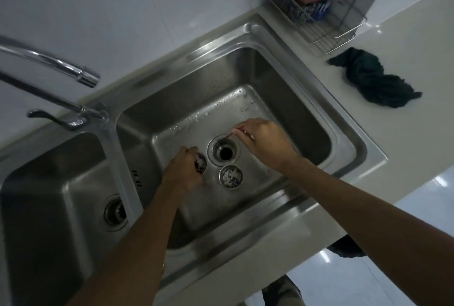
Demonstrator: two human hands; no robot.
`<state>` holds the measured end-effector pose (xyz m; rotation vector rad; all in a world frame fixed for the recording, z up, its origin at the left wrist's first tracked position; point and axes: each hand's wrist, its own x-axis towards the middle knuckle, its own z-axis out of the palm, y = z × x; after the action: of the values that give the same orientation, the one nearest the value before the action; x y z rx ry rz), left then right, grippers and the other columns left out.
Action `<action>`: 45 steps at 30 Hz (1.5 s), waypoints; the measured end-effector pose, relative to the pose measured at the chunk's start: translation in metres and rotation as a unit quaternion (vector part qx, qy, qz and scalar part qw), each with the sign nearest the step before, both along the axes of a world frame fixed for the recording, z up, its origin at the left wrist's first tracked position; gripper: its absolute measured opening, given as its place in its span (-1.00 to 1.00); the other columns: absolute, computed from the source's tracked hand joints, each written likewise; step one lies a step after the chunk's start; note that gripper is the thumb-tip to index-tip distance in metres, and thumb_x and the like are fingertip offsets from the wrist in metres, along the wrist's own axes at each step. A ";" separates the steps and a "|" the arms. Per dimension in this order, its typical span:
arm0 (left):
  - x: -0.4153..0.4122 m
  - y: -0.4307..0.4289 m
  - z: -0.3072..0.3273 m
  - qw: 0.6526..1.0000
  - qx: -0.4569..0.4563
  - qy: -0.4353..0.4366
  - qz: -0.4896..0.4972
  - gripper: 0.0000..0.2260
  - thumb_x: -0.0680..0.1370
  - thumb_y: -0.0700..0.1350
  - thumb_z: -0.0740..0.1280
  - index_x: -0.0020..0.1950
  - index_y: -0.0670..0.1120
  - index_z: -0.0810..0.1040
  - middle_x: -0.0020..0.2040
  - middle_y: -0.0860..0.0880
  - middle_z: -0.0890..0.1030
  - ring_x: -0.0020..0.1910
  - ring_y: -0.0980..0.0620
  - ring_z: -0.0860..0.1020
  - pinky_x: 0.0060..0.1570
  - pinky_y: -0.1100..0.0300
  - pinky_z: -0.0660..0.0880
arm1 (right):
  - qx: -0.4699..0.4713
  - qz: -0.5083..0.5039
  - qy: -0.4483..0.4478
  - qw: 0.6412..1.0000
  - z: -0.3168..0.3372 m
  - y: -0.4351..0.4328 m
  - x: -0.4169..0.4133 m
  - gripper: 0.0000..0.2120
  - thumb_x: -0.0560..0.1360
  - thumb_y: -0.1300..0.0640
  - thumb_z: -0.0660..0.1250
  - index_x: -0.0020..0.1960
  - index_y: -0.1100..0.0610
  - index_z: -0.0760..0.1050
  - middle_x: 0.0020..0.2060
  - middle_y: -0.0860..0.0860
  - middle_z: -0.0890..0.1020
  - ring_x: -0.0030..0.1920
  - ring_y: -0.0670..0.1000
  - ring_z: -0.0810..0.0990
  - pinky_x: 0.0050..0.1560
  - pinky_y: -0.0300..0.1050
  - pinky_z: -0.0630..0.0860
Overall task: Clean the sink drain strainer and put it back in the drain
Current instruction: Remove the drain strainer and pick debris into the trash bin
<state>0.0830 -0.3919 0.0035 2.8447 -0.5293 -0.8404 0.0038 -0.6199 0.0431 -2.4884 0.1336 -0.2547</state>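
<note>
The right basin's drain [224,152] stands open with no strainer in it. My left hand [183,170] grips a small round metal strainer [201,163], tilted on its side just left of the drain, with dark bits inside. A second round metal cup [231,177] with specks of debris sits upright on the basin floor just in front of the drain. Behind and to the right of the drain, my right hand [266,142] pinches a thin red stick [233,133] whose tip points at the drain rim.
The steel double sink [319,99] has a left basin with its own drain [115,212]. A faucet spout [81,76] and lever [56,118] stand at the back left. A dark cloth [375,79] and a wire rack [326,23] are on the counter at right.
</note>
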 end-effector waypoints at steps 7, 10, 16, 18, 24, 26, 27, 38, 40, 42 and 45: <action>-0.030 -0.052 0.063 0.992 -0.104 -0.040 -0.065 -0.19 0.41 0.01 0.59 0.59 -0.03 0.32 0.44 -0.15 0.30 0.34 -0.21 0.47 0.33 -0.07 0.48 | -0.015 -0.077 -0.020 0.997 0.055 -0.018 -0.060 -0.72 0.64 -0.11 0.24 0.09 0.01 0.67 -0.03 -0.10 0.70 -0.05 -0.03 0.66 -0.10 0.00 0.61; -0.066 -0.090 0.084 0.976 -0.160 -0.069 -0.133 -0.15 0.41 -0.01 0.57 0.62 0.04 0.24 0.37 -0.11 0.32 0.27 -0.23 0.52 0.21 -0.10 0.55 | -0.023 -0.125 -0.069 0.989 0.083 -0.037 -0.110 -0.71 0.67 -0.07 0.23 0.09 0.06 0.66 -0.03 -0.06 0.70 -0.09 -0.07 0.65 -0.05 -0.11 0.60; -0.181 -0.169 0.105 0.925 -0.307 -0.100 -0.202 -0.04 0.35 0.13 0.60 0.59 0.07 0.11 0.44 -0.04 0.42 0.33 -0.08 0.51 0.06 0.10 0.51 | 0.089 -0.337 -0.167 0.922 0.118 -0.074 -0.245 -0.74 0.68 -0.12 0.18 0.08 0.00 0.57 -0.14 -0.22 0.68 -0.13 -0.19 0.66 -0.10 -0.10 0.62; -0.220 -0.191 0.102 0.911 -0.330 -0.095 -0.230 -0.13 0.36 0.12 0.60 0.54 -0.02 0.23 0.38 -0.03 0.48 0.28 -0.08 0.55 0.04 0.11 0.55 | 0.091 -0.380 -0.183 0.902 0.122 -0.082 -0.291 -0.76 0.68 -0.15 0.15 0.06 -0.06 0.53 -0.16 -0.27 0.66 -0.10 -0.20 0.66 -0.13 -0.16 0.62; -0.311 -0.245 0.074 0.897 -0.343 -0.044 -0.276 -0.29 0.35 0.15 0.59 0.39 0.03 0.37 0.26 0.06 0.53 0.18 -0.01 0.56 0.02 0.06 0.59 | 0.126 -0.452 -0.151 0.870 0.081 -0.098 -0.393 -0.92 0.65 -0.10 0.25 0.04 -0.13 0.49 -0.11 -0.25 0.64 -0.06 -0.17 0.65 -0.13 -0.35 0.51; -0.332 -0.260 0.057 0.902 -0.335 -0.023 -0.272 -0.31 0.35 0.16 0.59 0.38 0.04 0.37 0.25 0.08 0.53 0.18 0.01 0.56 0.02 0.05 0.59 | 0.144 -0.472 -0.130 0.860 0.056 -0.103 -0.419 -0.94 0.64 -0.07 0.27 0.03 -0.14 0.50 -0.11 -0.27 0.64 -0.05 -0.18 0.64 -0.12 -0.38 0.48; -0.340 -0.266 0.046 0.905 -0.327 -0.013 -0.271 -0.31 0.36 0.17 0.58 0.38 0.04 0.37 0.26 0.09 0.53 0.19 0.01 0.56 0.04 0.04 0.59 | 0.152 -0.480 -0.118 0.856 0.041 -0.105 -0.429 -0.94 0.63 -0.07 0.27 0.02 -0.14 0.51 -0.11 -0.27 0.65 -0.05 -0.19 0.64 -0.12 -0.39 0.47; -0.383 -0.323 -0.196 0.936 -0.230 0.024 -0.265 -0.38 0.41 0.15 0.53 0.39 0.01 0.43 0.25 0.06 0.59 0.17 0.00 0.59 0.07 0.05 0.61 | 0.194 -0.473 0.014 0.859 -0.215 -0.139 -0.454 -0.76 0.65 -0.08 0.25 0.15 -0.05 0.65 0.03 -0.21 0.70 0.02 -0.17 0.62 0.07 -0.15 0.58; -0.385 -0.325 -0.254 0.934 -0.218 0.030 -0.282 -0.38 0.43 0.12 0.50 0.42 -0.04 0.44 0.27 0.01 0.60 0.20 -0.03 0.59 0.06 0.22 0.55 | 0.207 -0.479 0.022 0.853 -0.271 -0.136 -0.452 -0.75 0.65 -0.08 0.24 0.18 -0.04 0.64 0.04 -0.19 0.70 0.04 -0.15 0.62 0.09 -0.15 0.59; -0.385 -0.324 -0.305 0.930 -0.211 0.041 -0.299 -0.39 0.44 0.08 0.52 0.43 -0.07 0.44 0.27 -0.02 0.60 0.20 -0.04 0.60 0.05 0.27 0.51 | 0.215 -0.482 0.047 0.848 -0.326 -0.129 -0.448 -0.72 0.65 -0.09 0.23 0.22 -0.03 0.63 0.07 -0.15 0.70 0.06 -0.13 0.62 0.13 -0.13 0.59; -0.380 -0.319 -0.364 0.929 -0.213 0.046 -0.299 -0.34 0.42 0.11 0.59 0.42 -0.04 0.43 0.28 -0.01 0.59 0.22 0.01 0.59 0.10 0.16 0.58 | 0.225 -0.510 0.061 0.828 -0.395 -0.117 -0.449 -0.72 0.66 -0.05 0.23 0.21 0.01 0.63 0.06 -0.12 0.70 0.05 -0.11 0.62 0.11 -0.10 0.59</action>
<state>-0.2970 -0.7113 -0.3610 2.2451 -1.4104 -0.7994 -0.4455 -0.7370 -0.3520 -1.7329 1.4129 -0.4284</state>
